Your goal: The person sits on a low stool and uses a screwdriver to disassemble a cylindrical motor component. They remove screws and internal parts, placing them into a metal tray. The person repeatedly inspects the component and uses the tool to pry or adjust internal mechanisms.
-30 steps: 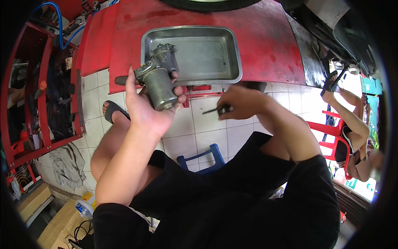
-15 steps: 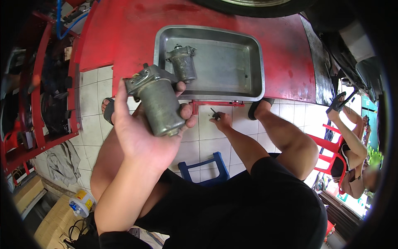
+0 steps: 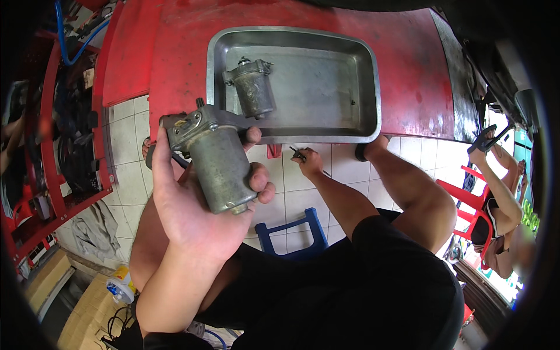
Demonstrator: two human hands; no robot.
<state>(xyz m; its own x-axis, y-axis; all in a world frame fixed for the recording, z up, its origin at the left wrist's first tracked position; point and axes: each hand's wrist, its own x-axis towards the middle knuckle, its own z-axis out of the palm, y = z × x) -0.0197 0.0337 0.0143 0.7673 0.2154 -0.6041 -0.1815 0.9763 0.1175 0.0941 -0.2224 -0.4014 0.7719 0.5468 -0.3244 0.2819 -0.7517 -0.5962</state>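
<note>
My left hand [image 3: 201,227] is raised and wrapped round a grey metal starter motor [image 3: 219,166]. The motor is tilted, its toothed shaft end pointing up and its rounded end resting toward the palm. A second starter motor [image 3: 254,93] of similar shape lies on the left side inside a metal tray [image 3: 378,87]. Lower and to the right, my right hand [image 3: 311,164] is closed round a thin dark tool [image 3: 298,154] that looks like a screwdriver. Its slim tip pokes out ahead of the fingers, which hide much of it.
The tray rests on a red platform [image 3: 408,76]. A blue stool [image 3: 291,233] stands on white floor tiles between my legs. Red shelving [image 3: 52,157] lines the left, with a grey cloth [image 3: 96,230] on the floor beside it. A person sits on a red chair [image 3: 466,219] at right.
My left hand and its starter motor sit slightly lower and further left in view. The tool in my right hand has turned a little, and the whole view has shifted slightly.
</note>
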